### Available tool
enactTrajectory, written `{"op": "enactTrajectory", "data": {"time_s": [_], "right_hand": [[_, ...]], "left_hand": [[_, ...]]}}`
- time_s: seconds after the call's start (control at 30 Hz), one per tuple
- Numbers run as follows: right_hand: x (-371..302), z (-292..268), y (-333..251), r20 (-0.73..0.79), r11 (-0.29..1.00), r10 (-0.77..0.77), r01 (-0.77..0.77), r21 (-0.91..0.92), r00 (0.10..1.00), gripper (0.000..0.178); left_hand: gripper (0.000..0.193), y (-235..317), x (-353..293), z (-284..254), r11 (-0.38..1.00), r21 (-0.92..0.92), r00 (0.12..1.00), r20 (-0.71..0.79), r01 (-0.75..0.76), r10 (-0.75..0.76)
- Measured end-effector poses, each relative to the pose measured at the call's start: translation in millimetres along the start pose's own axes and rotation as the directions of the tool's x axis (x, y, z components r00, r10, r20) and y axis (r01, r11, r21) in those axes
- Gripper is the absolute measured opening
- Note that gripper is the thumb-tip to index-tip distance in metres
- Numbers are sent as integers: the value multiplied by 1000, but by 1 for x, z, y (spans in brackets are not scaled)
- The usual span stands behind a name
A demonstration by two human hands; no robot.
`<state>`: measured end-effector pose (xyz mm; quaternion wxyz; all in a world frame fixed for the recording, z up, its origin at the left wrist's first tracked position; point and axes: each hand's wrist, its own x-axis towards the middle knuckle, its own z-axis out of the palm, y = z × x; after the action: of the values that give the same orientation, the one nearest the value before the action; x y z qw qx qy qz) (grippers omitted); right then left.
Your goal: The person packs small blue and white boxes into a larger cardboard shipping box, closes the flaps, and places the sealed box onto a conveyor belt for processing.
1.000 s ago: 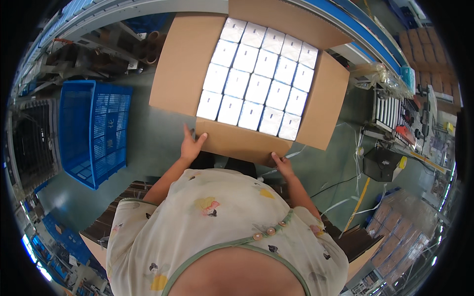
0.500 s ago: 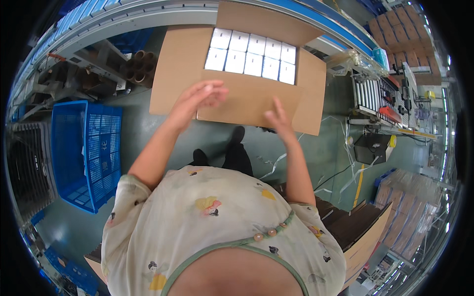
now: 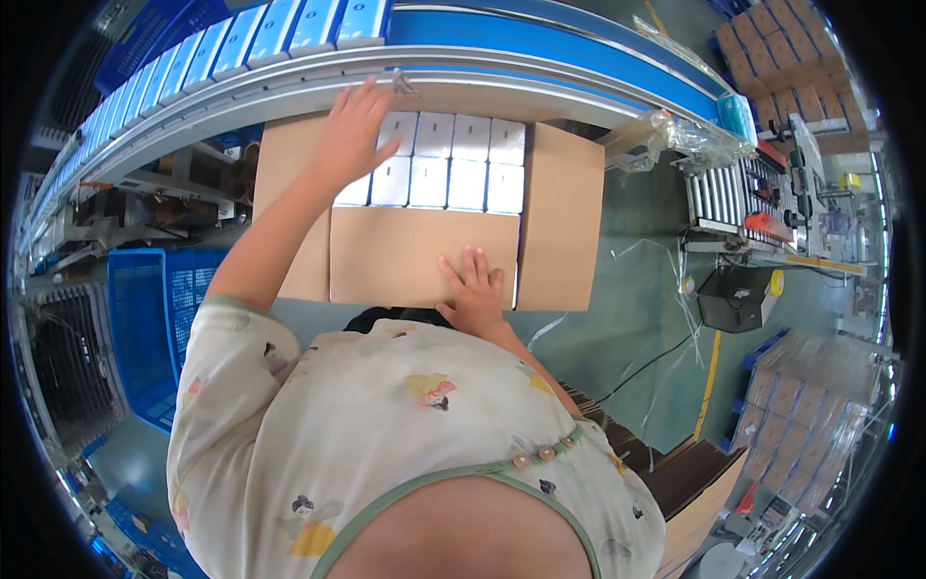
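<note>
Near the middle of the scene, the carton (image 3: 561, 222) has its near flap (image 3: 400, 256) folded in, with 2 rows of white packs (image 3: 449, 181) showing beyond it. Toward that flap's right end, the right hand (image 3: 474, 292) rests flat, fingers spread, gripping nothing. The left hand (image 3: 359, 133) is open over the packs' far left, fingers extended, holding nothing visible; whether it touches the carton, I cannot tell. Far left, blue packs (image 3: 231, 50) line the conveyor (image 3: 540, 48); near left stands 1 blue crate (image 3: 138, 333).
</note>
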<state>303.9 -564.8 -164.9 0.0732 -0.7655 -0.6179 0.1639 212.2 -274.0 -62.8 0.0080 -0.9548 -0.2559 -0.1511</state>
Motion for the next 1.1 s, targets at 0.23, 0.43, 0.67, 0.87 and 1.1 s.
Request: {"op": "enactTrajectory", "data": {"time_s": [0.23, 0.43, 0.67, 0.87, 1.1], "right_hand": [[34, -34, 94, 25, 550, 179, -121, 826, 984, 27], [3, -51, 219, 23, 521, 838, -813, 259, 544, 61], [29, -147, 19, -58, 890, 455, -454, 35, 888, 51], [99, 12, -8, -266, 968, 155, -200, -150, 951, 70], [94, 19, -11, -316, 971, 94, -157, -181, 944, 69]], "left_hand": [[96, 14, -95, 56, 991, -134, 890, 453, 6, 56], [102, 9, -95, 71, 981, -188, 878, 477, 45, 51], [99, 3, -102, 74, 985, -164, 899, 437, 51, 26], [70, -29, -122, 79, 856, -454, 969, 128, 247, -212], [62, -94, -272, 83, 29, -285, 190, 559, 958, -807]]}}
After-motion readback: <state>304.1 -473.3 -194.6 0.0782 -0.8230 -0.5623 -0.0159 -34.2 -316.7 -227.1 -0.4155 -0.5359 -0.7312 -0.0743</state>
